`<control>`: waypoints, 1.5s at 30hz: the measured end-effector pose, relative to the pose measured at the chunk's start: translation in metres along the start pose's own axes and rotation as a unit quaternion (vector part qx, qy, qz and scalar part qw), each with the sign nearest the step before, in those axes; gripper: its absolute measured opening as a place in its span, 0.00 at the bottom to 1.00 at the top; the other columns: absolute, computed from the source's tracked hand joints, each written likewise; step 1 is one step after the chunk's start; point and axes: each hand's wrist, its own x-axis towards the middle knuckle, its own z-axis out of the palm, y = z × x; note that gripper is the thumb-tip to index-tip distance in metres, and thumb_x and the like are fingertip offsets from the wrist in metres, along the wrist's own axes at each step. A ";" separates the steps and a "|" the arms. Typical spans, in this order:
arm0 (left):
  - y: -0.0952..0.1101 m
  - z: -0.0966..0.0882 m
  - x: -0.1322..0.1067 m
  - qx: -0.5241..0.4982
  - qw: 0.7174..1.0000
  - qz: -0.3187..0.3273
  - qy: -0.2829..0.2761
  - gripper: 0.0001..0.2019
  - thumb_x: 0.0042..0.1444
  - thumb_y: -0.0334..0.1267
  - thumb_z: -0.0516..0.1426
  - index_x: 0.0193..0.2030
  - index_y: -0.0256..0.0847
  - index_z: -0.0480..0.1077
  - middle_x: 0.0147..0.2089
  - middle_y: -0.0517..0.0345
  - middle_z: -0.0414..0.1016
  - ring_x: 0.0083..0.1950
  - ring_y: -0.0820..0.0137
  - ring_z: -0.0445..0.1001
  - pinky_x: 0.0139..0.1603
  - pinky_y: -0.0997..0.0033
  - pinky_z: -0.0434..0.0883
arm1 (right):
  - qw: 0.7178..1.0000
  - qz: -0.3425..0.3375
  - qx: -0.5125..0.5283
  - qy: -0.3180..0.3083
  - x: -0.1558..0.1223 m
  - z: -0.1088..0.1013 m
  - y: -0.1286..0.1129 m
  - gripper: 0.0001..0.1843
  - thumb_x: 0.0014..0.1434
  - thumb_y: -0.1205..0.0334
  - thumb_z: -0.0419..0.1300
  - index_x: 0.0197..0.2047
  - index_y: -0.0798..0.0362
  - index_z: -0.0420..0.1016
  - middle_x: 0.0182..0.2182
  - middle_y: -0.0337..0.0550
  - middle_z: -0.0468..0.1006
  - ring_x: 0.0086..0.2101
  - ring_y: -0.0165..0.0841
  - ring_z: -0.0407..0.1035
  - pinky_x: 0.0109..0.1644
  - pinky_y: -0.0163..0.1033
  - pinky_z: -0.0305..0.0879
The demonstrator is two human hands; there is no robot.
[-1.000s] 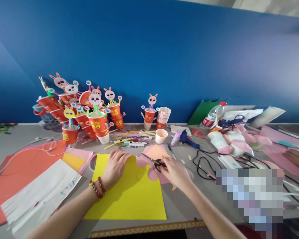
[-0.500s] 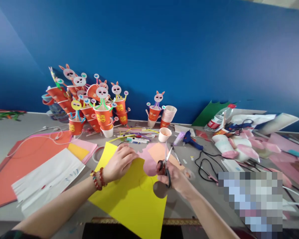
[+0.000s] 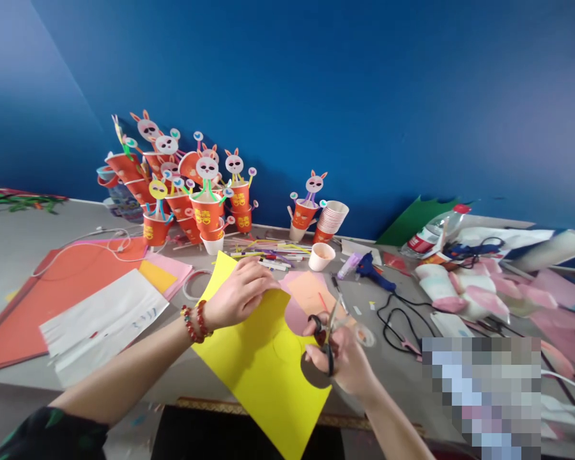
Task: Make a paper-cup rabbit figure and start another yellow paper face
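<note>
A large sheet of yellow paper (image 3: 263, 358) hangs over the table's front edge, with a faint circle drawn on it and a rounded notch in its right edge. My left hand (image 3: 242, 291), with beaded bracelets at the wrist, grips the sheet's upper part; its fingertips are partly hidden. In my right hand (image 3: 345, 358) is a pair of dark-handled scissors (image 3: 326, 348), with fingers through the loops and blades pointing up and away. The scissors are just right of the sheet. Pink and peach paper (image 3: 308, 294) lies beyond them.
Red cups with paper rabbit heads (image 3: 206, 207) stand back left. A white cup (image 3: 322, 257), stacked cups (image 3: 332, 220) and a blue glue gun (image 3: 374, 273) with black cord lie behind my right hand. Orange sheets (image 3: 23, 319) lie left; a bottle (image 3: 434, 233) stands right.
The view has shifted slightly. My left hand still holds the yellow sheet, and my right hand still holds the scissors beside its right edge.
</note>
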 end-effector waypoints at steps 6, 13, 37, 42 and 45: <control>0.019 -0.015 -0.023 0.041 0.983 -0.108 0.145 0.21 0.61 0.28 0.57 0.60 0.47 0.67 0.63 0.47 0.69 0.66 0.56 0.66 0.68 0.44 0.61 | 0.989 -0.125 0.014 0.075 -0.010 -0.013 -0.002 0.08 0.57 0.68 0.65 0.40 0.48 0.73 0.35 0.40 0.74 0.28 0.31 0.74 0.30 0.34 0.73; 0.052 0.027 -0.077 -0.363 0.753 -0.445 0.321 0.25 0.64 0.45 0.58 0.67 0.51 0.63 0.73 0.50 0.59 0.74 0.53 0.56 0.72 0.47 0.57 | 0.970 -0.144 0.090 0.175 -0.010 -0.027 0.000 0.10 0.55 0.64 0.68 0.37 0.48 0.70 0.32 0.37 0.74 0.22 0.29 0.71 0.23 0.34 0.72; 0.057 0.002 -0.047 -0.552 0.720 -0.413 -0.080 0.20 0.59 0.51 0.62 0.52 0.42 0.80 0.54 0.46 0.82 0.54 0.51 0.81 0.55 0.58 0.78 | 0.962 -0.132 0.134 0.196 -0.003 -0.004 0.007 0.09 0.55 0.61 0.66 0.38 0.50 0.71 0.35 0.39 0.72 0.23 0.26 0.67 0.25 0.33 0.70; 0.044 0.022 -0.046 -0.484 0.778 -0.400 -0.007 0.17 0.60 0.53 0.59 0.49 0.49 0.82 0.54 0.51 0.82 0.55 0.52 0.80 0.59 0.55 0.77 | 0.960 -0.101 0.111 0.235 -0.010 -0.004 0.013 0.12 0.57 0.57 0.68 0.43 0.48 0.74 0.38 0.41 0.75 0.26 0.30 0.72 0.30 0.36 0.75; 0.041 0.035 -0.053 -0.457 0.792 -0.405 0.026 0.16 0.60 0.51 0.60 0.47 0.47 0.82 0.52 0.50 0.83 0.55 0.52 0.80 0.61 0.54 0.75 | 0.961 -0.103 0.048 0.252 -0.018 -0.010 0.022 0.15 0.60 0.52 0.66 0.47 0.49 0.75 0.38 0.45 0.78 0.31 0.36 0.75 0.33 0.38 0.76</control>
